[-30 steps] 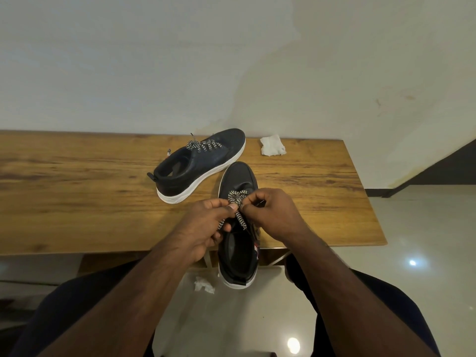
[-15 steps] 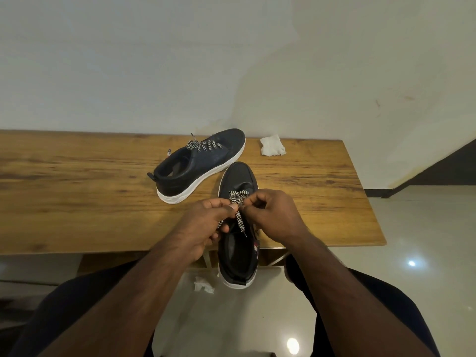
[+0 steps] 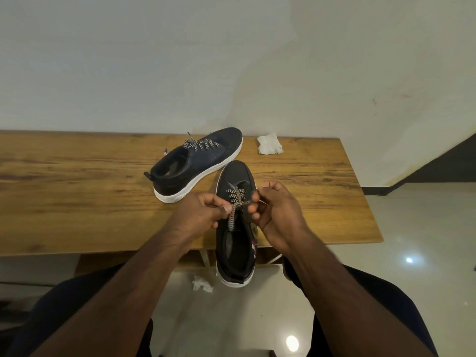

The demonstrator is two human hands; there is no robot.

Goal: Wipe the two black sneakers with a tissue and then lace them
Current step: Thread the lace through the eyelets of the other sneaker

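Two black sneakers with white soles are in view. The far sneaker (image 3: 198, 166) lies on the wooden table (image 3: 77, 191) with its black-and-white lace threaded. The near sneaker (image 3: 235, 243) points away from me, its heel hanging past the table's front edge. My left hand (image 3: 203, 212) pinches the patterned lace (image 3: 235, 204) over its tongue. My right hand (image 3: 277, 215) grips the lace's other end at the right eyelets. A crumpled white tissue (image 3: 269, 147) lies on the table behind the sneakers.
A second crumpled tissue (image 3: 202, 283) lies on the glossy tiled floor under the near sneaker's heel. The white wall stands close behind the table. The table's right end is at about (image 3: 365, 202). My knees are below the frame's lower corners.
My hands have drawn slightly apart, pulling the lace ends outward. A lace end now hangs down over the near sneaker's opening. Both sneakers stay where they were.
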